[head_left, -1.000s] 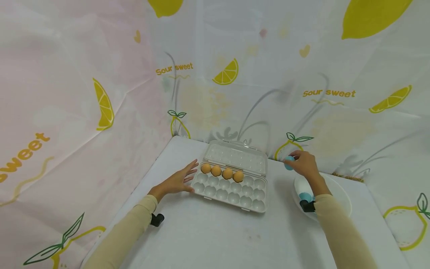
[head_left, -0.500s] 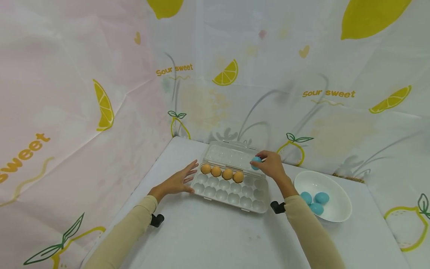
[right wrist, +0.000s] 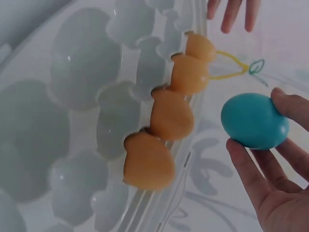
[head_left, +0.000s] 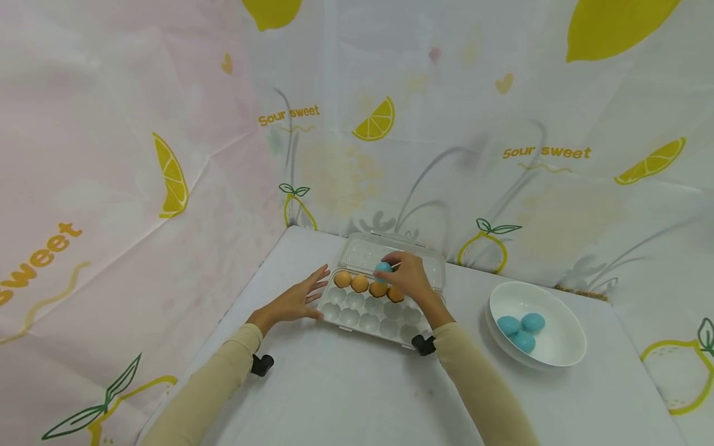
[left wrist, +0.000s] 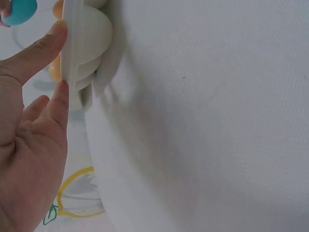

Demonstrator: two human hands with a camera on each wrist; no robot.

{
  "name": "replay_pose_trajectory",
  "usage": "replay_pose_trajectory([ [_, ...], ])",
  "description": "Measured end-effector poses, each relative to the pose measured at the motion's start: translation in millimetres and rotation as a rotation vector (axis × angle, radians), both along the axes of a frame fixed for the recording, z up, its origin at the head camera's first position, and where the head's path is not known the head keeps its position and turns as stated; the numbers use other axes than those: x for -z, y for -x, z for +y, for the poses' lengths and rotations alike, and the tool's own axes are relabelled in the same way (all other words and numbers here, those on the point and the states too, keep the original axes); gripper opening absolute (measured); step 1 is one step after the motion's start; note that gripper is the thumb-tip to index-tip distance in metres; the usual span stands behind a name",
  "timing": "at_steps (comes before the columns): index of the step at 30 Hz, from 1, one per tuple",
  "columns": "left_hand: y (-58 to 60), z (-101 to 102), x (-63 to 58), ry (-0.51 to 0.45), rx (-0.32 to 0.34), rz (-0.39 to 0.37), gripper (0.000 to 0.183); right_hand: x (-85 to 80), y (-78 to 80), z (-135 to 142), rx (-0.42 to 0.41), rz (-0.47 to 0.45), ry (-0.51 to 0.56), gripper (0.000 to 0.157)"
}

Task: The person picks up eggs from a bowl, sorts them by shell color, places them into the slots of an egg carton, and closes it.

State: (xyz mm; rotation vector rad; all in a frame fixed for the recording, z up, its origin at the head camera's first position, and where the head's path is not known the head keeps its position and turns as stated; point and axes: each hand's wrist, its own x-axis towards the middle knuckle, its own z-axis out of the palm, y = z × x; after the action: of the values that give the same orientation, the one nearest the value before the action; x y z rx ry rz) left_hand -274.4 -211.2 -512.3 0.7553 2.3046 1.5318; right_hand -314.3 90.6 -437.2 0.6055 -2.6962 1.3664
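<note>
A pale egg tray (head_left: 369,323) with a raised clear lid (head_left: 361,253) lies on the table. Several orange-brown eggs (right wrist: 171,113) fill the left part of its back row; the cups in front hold nothing. My right hand (head_left: 411,276) holds a blue egg (right wrist: 254,121) between thumb and fingertips, over that back row. At the tray's left end is my left hand (head_left: 290,303), fingers extended and spread. In the left wrist view, its thumb and a fingertip (left wrist: 59,28) touch the tray's rim.
On the right of the table stands a white bowl (head_left: 560,347) with 3 blue eggs (head_left: 533,322) inside. White cloth walls (head_left: 446,93) printed with lemons rise behind and to the left of the table (head_left: 346,390).
My right hand has carried the blue egg leftward from above the bowl, past the lid, to over the orange-brown eggs. My left hand stays at the tray's end.
</note>
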Motion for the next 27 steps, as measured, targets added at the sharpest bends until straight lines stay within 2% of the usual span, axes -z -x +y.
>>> replay_pose_trajectory([
  [4,0.8,0,0.6,-0.001,0.007,0.015,0.123,6.9,-3.6,-19,-0.039,0.002,0.016,0.030],
  [12,1.8,-2,1.5,-0.005,0.015,0.009,0.123,23.2,-9.9,-47,-0.050,0.010,0.002,0.030],
  [21,2.1,-1,3.8,-0.011,0.027,0.003,0.123,41.0,-14.8,-66,-0.106,0.017,0.026,0.036],
  [27,1.1,-2,1.6,0.010,0.007,0.003,0.123,51.7,-15.6,-75,-0.087,0.047,-0.014,0.035],
])
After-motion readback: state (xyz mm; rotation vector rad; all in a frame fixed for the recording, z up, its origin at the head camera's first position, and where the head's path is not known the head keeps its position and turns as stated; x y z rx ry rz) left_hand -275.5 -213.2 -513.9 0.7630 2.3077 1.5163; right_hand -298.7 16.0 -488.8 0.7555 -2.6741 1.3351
